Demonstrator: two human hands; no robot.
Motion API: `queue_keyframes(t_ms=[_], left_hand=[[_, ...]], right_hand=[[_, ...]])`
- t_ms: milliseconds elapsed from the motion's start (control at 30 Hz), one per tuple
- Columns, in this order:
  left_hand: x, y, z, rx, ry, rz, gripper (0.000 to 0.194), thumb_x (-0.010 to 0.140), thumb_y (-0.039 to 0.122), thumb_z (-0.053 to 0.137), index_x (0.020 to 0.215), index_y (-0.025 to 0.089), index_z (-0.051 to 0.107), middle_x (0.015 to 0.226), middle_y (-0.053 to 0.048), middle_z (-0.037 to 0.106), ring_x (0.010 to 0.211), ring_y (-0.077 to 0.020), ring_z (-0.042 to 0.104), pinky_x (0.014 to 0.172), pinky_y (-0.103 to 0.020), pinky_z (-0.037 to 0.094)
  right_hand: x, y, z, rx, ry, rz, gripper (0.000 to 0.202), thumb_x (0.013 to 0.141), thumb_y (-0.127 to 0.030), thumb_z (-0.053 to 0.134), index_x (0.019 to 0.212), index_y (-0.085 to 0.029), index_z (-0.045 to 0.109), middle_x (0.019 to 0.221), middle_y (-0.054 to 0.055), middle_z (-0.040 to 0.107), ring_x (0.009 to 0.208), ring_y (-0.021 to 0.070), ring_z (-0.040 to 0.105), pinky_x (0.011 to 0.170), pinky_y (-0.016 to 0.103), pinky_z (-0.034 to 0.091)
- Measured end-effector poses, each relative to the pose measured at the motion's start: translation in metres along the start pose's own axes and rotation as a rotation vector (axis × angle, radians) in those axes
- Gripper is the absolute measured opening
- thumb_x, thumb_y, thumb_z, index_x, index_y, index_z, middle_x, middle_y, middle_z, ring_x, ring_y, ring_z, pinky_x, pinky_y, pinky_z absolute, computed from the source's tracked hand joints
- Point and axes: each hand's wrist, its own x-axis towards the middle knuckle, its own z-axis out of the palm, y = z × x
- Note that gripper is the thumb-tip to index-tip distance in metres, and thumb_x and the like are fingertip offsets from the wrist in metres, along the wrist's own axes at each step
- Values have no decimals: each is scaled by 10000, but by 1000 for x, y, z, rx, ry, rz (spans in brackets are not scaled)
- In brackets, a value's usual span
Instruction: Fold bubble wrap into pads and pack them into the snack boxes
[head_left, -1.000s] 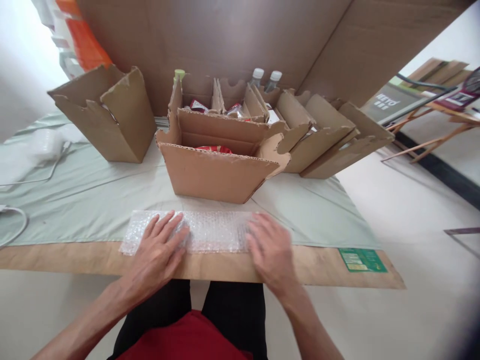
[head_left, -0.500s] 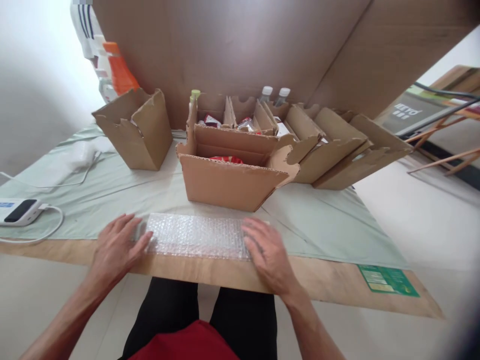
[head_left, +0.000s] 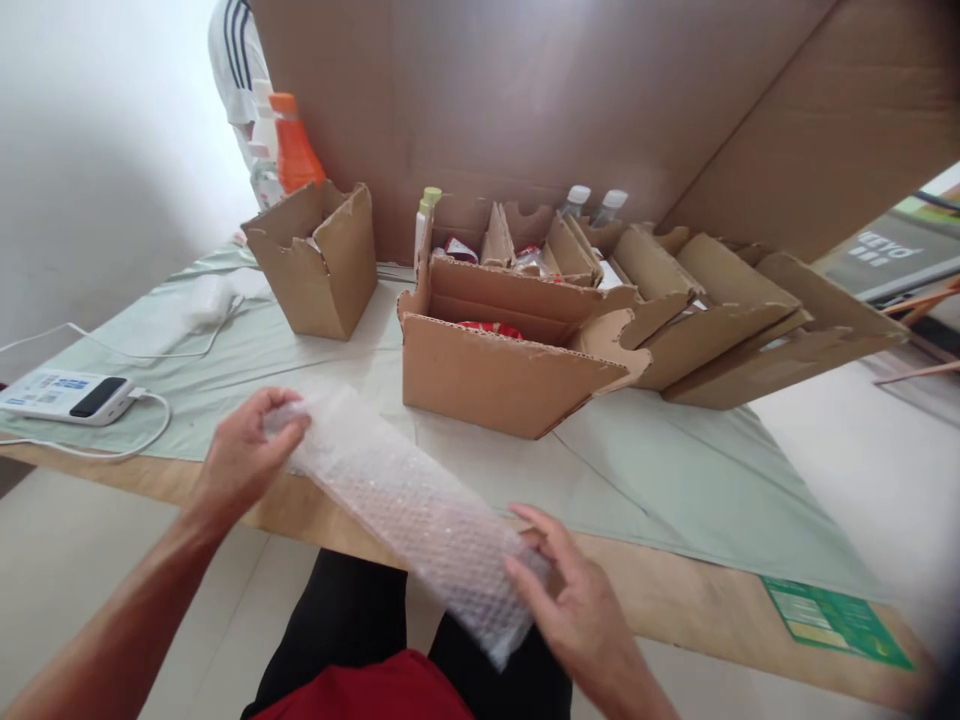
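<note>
Head view: near to far
Right hand [head_left: 581, 610]: fingers pinching the near end of the clear bubble-wrap roll [head_left: 409, 505].
Left hand [head_left: 244, 455]: fingers curled on its far end, lifted above the counter [head_left: 675, 590] edge.
Risk: roll may unfurl or slip from the pinch.
Beyond: open brown cardboard box [head_left: 502, 365].

Two hands hold a strip of bubble wrap [head_left: 409, 510] in front of the big cardboard box [head_left: 502, 375]. The left hand [head_left: 244, 455] pinches one end. The right hand [head_left: 581, 615] holds the other end.
</note>
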Motion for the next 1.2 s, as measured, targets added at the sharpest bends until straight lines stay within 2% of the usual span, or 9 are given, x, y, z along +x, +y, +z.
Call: queue_keyframes(t_ms=[133, 267, 400, 567, 733, 833, 900, 1067, 1200], left_hand=[[69, 17, 22, 61, -13, 225, 320, 869, 313, 562, 1144, 183, 664, 1086, -72, 753, 877, -223, 699, 880, -370, 549], [98, 22, 60, 55, -73, 323, 611, 800, 265, 672, 1378, 104, 557, 1400, -187, 645, 1284, -331, 602, 1128, -507, 450], [42, 1, 38, 5, -141, 402, 484, 905, 297, 564, 1367, 159, 596, 1420, -151, 647, 1347, -311, 577, 1156, -526, 449], [-65, -30, -19, -200, -591, 505, 630, 947, 320, 522, 1569, 324, 421, 1606, -93, 497, 1505, -334, 438, 1172, -561, 458], [-80, -23, 8, -138, -295, 226, 552, 950, 324, 589, 1494, 286, 498, 1324, -94, 717, 1154, -270, 715, 938, -413, 616], [-59, -19, 37, -82, -104, 174, 466, 945, 305, 552, 1401, 216, 580, 936, -39, 750, 903, -222, 723, 854, -381, 598], [-50, -20, 47, -34, -75, 224, 519, 914, 279, 561, 1426, 189, 552, 838, -19, 719, 851, -220, 697, 851, -390, 577], [-46, -25, 52, 43, -58, 333, 567, 913, 244, 567, 1468, 157, 491, 802, -12, 706, 803, -227, 672, 842, -403, 556], [-55, -24, 44, 100, 6, 374, 519, 956, 264, 559, 1467, 211, 485, 919, -47, 700, 873, -243, 668, 870, -429, 552]], right_hand=[[-6, -36, 53, 183, -169, -109, 559, 936, -223, 561, 1494, -266, 555, 1302, 68, 736, 1111, 220, 729, 975, 344, 583], [7, -60, 71, 187, -321, -108, 402, 944, -250, 555, 1307, -236, 727, 1163, 80, 761, 1001, 243, 724, 920, 390, 581], [12, -64, 61, 334, -410, 51, 365, 938, -354, 617, 1255, -229, 748, 1048, 67, 758, 869, 214, 687, 827, 367, 574], [25, -63, 62, 850, -447, 285, 509, 965, -574, 608, 1316, -214, 687, 927, 58, 764, 728, 160, 669, 782, 337, 561], [48, -72, 76, 1029, -373, 310, 555, 997, -535, 574, 1441, -203, 546, 1226, 160, 749, 972, 230, 748, 705, 314, 575], [48, -70, 76, 839, -262, 204, 610, 1018, -468, 557, 1554, -223, 400, 1197, 133, 753, 903, 206, 757, 713, 321, 597], [46, -67, 73, 583, -161, 43, 478, 1023, -366, 563, 1481, -247, 497, 1109, 81, 765, 868, 181, 741, 789, 337, 609], [59, -60, 82, -170, -103, -478, 428, 937, -87, 543, 1332, -215, 646, 1391, 133, 668, 1283, 297, 607, 1045, 497, 522], [77, -56, 94, -430, -125, -600, 377, 931, -47, 536, 1229, -201, 707, 1496, 150, 602, 1420, 336, 505, 1033, 515, 499]])
